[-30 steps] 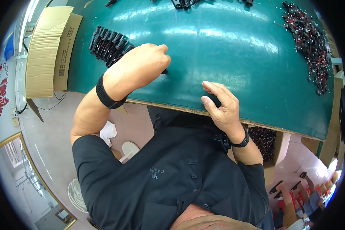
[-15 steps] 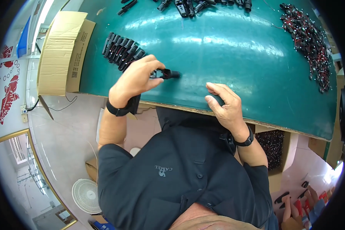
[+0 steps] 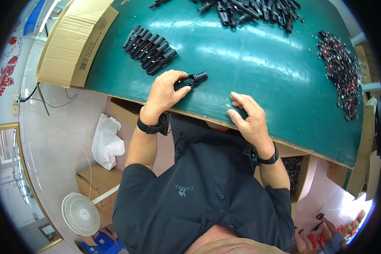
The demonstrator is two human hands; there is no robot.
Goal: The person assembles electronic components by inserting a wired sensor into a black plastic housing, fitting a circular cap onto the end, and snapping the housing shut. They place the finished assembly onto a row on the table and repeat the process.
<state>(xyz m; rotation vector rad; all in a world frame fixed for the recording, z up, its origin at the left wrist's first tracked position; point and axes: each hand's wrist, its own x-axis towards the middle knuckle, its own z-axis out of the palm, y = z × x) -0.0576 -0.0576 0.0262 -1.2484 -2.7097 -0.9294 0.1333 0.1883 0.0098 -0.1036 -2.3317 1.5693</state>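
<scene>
Left hand (image 3: 166, 90) half-curled around a black ribbed-ended part (image 3: 194, 79)

Both hands (image 3: 162, 94) are over the green table (image 3: 258, 67), the left gripping a black part (image 3: 195, 79).

The left hand (image 3: 167, 89) has drawn back from the row of black parts (image 3: 150, 50) toward the desk's (image 3: 245, 63) near edge; the black piece (image 3: 193, 80) it holds, almost hidden a second ago, now shows, ribbed end slanting away rightward. With the view shifted, more of the far heap (image 3: 260, 12) appears.
</scene>
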